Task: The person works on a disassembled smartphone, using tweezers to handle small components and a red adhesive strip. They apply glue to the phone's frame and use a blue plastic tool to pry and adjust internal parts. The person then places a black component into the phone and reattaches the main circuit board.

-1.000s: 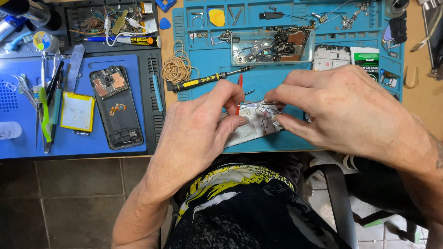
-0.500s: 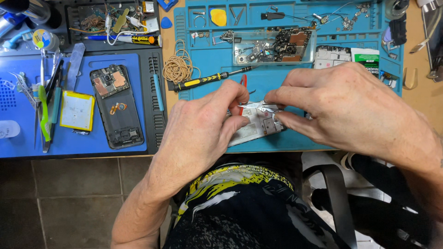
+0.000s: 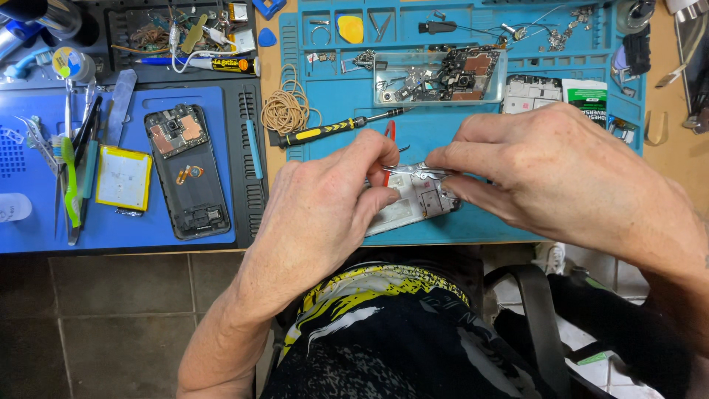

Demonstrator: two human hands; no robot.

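1. A person's left hand [image 3: 325,207] is gripping the near end of a white phone frame [image 3: 413,207] at the front edge of the teal work mat [image 3: 332,96], fingers curled and pressed onto it; the right hand [image 3: 561,170] is pinching metal tweezers [image 3: 413,171] between thumb and forefinger, tips lying over the frame's upper edge.
2. The frame is looking light, thin and stiff, likely fragile around its small fittings; holding it by the long edges, clear of the openings, is seeming the safest grip.
3. Just beyond the hands, a black-and-yellow screwdriver [image 3: 340,128] is lying on the mat beside a coil of tan rubber bands [image 3: 284,111]; a clear rectangular tray [image 3: 436,77] is holding circuit boards and loose parts.
4. To the left, on a blue mat [image 3: 29,222], an opened dark phone [image 3: 188,170] is lying beside a square yellow-edged battery [image 3: 124,177].
5. Farther right, a small green-and-white packet [image 3: 587,92] is sitting upright-facing near the mat's far corner; a yellow pick [image 3: 351,28] is resting along the back row; a yellow-and-black labelled glue tube [image 3: 221,65] is lying at the rear left.
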